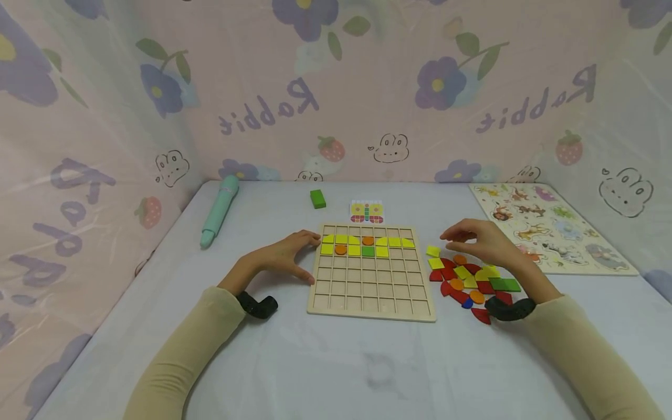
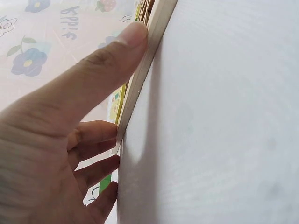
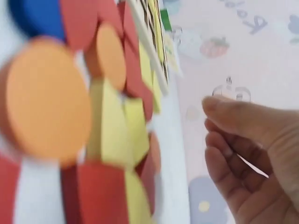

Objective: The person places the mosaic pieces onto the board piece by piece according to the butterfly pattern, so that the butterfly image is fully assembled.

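A wooden grid board [image 1: 367,291] lies in the middle of the table. Yellow pieces [image 1: 341,239], two orange discs and a green square [image 1: 368,251] fill cells of its two far rows. My left hand [image 1: 280,256] rests against the board's left edge, its thumb [image 2: 100,70] and fingers spread apart along that side. Above the right-hand pile hovers my right hand [image 1: 483,240], its fingers loosely bent, with nothing visible between thumb and fingertips. The pile holds red pieces [image 1: 458,296], yellow squares [image 1: 433,251], orange discs [image 3: 49,100], green pieces [image 1: 504,284] and a blue piece [image 1: 467,303].
Behind the board lies a small pattern card [image 1: 367,212] with a butterfly design. A green block [image 1: 317,199] sits to its left. Farther left is a mint-green, stick-shaped object [image 1: 220,210]. At the back right lies an animal puzzle board [image 1: 556,230]. Patterned cloth walls enclose the table.
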A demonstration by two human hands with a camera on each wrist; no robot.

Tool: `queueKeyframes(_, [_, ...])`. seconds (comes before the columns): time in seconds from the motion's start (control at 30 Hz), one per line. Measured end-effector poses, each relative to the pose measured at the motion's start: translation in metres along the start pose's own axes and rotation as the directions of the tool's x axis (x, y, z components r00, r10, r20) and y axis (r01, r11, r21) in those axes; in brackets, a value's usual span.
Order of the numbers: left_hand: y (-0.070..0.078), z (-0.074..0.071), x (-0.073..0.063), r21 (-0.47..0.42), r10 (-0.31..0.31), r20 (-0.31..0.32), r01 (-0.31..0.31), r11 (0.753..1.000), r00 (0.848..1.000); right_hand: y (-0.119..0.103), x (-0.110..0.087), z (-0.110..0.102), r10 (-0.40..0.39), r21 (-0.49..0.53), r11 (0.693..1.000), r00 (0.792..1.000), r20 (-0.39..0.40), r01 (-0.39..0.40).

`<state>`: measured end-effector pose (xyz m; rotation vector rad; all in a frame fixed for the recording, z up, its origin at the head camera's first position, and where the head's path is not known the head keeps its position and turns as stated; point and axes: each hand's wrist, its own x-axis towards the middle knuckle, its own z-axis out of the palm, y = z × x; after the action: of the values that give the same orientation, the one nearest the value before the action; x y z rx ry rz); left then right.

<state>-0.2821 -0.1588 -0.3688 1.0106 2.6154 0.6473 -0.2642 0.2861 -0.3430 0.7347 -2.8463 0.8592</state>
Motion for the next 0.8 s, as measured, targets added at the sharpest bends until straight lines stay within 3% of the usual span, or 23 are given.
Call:
queueKeyframes(0.23, [0.001, -0.001, -0.001, 0.005, 0.017, -0.009, -0.017, 1.000, 1.000, 0.028, -0.014, -0.006, 0.053, 0.075, 0.995, 0.994, 0.100, -0.061])
queueKeyframes(0.43, [0.002, 0.000, -0.002, -0.001, 0.016, -0.004, -0.016, 1.000, 1.000, 0.037, -0.017, -0.005, 0.083, 0.108, 0.989, 0.977, 0.195, -0.106])
queueKeyframes(0.8, [0.000, -0.001, -0.001, 0.013, 0.021, -0.003, -0.021, 1.000, 1.000, 0.038, -0.014, -0.001, 0.077, 0.030, 0.996, 0.986, 0.149, -0.082])
